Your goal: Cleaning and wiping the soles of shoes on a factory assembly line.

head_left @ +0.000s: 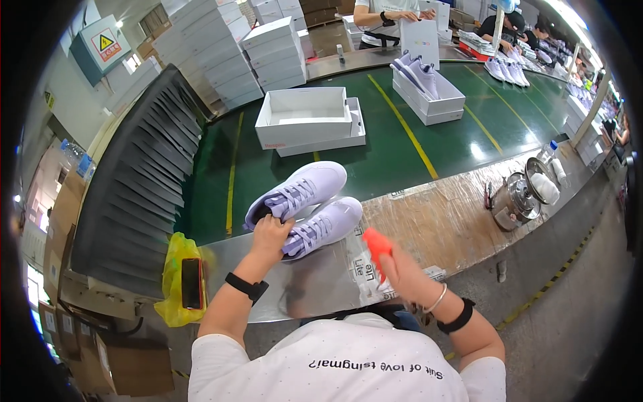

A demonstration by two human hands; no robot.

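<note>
A pair of lavender lace-up sneakers lies side by side at the belt's near edge, toes pointing away to the right. My left hand [270,238] is closed at the ankle openings, gripping the farther sneaker [301,187] and touching the nearer sneaker [326,228]. In my right hand [410,273], just right of the shoes, is a bright red-orange tool [379,246] with a tapered end. Motion blur and my fingers hide its exact kind. Beyond the shoes stands an open white shoebox [305,137].
A second shoebox [439,112] holds lavender sneakers on the green conveyor belt [395,157]. At right, a metal pot dispenser [516,204] stands on the taped ledge. A phone [192,283] lies on a yellow bag at left. A co-worker [385,20] handles a box lid across the belt.
</note>
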